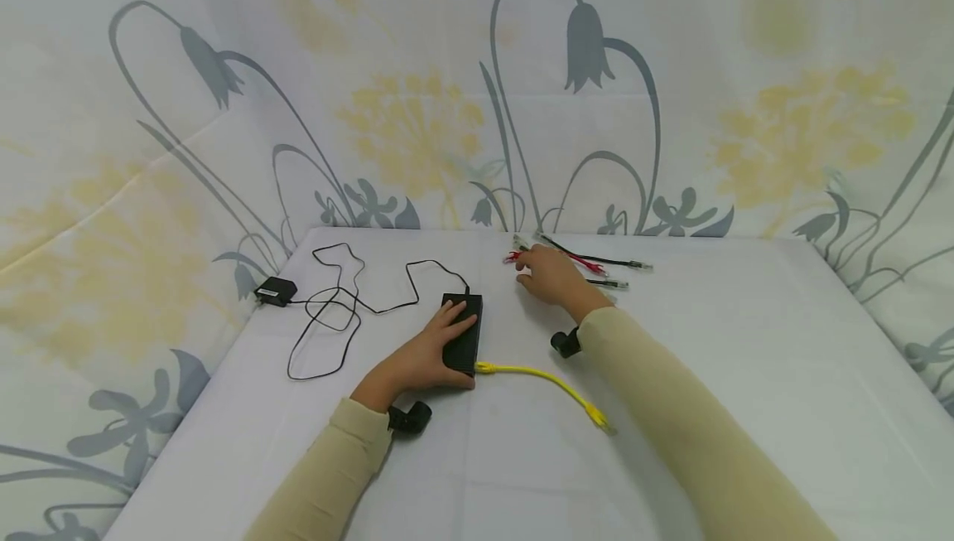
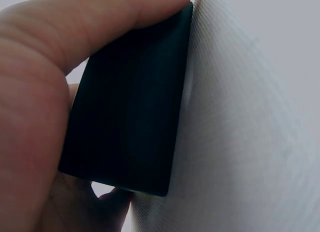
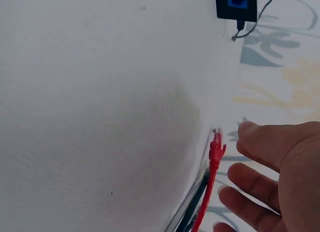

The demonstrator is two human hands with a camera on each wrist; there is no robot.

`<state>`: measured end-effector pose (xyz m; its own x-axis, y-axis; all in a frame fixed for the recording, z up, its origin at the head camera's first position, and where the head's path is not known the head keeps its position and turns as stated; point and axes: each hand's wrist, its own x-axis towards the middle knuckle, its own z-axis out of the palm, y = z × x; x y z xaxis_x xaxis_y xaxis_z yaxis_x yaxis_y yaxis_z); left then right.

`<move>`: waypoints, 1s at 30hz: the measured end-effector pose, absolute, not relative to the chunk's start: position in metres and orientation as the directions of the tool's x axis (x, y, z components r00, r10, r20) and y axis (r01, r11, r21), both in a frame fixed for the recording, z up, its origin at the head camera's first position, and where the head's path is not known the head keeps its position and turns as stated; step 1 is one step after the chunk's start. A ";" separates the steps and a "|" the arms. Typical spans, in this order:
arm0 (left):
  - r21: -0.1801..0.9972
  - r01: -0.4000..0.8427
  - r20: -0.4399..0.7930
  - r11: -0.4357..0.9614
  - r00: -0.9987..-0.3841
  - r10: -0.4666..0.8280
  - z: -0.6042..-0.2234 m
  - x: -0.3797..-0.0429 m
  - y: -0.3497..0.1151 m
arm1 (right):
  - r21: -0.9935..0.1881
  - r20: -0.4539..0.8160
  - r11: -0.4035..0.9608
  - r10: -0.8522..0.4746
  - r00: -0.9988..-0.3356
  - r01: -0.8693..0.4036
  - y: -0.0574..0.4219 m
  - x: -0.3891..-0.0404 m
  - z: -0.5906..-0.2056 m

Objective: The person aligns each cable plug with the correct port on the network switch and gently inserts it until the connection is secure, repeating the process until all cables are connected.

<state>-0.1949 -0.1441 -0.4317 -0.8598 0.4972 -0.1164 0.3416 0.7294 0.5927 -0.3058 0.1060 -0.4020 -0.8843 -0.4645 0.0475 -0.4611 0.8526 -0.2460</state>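
Note:
My left hand grips a black network switch lying on the table, fingers across its top and thumb at the near end. In the left wrist view the thumb runs along one side of the switch. A yellow network cable is plugged into its near right side; the free end points toward me. My right hand is over the far part of the table beside several short network cables. A red network cable is close to its parted thumb and fingers in the right wrist view. Nothing is between them.
At the far left sits a black power adapter, its thin black cord looped across the table to the far end of the switch. Black cables lie right of my right hand. A flowered cloth hangs behind the white table.

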 end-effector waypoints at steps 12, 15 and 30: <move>0.602 0.341 -0.114 0.722 -0.858 0.501 -0.434 -0.195 -0.145 | -0.219 0.038 0.916 -0.335 -0.941 -0.335 0.099 -0.327 -0.403; 0.603 0.344 -0.112 0.720 -0.857 0.503 -0.434 -0.195 -0.146 | -0.229 0.021 0.921 -0.318 -0.948 -0.314 0.099 -0.335 -0.405; 0.605 0.353 -0.111 0.713 -0.850 0.515 -0.434 -0.197 -0.147 | -0.196 -0.082 0.937 -0.308 -0.948 -0.288 0.092 -0.341 -0.406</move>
<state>-0.1967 -0.1473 -0.4343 -0.8500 0.5150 -0.1108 0.3533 0.7133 0.6053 -0.3410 0.0924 -0.4062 -0.9478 -0.3081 -0.0819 -0.2878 0.9374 -0.1961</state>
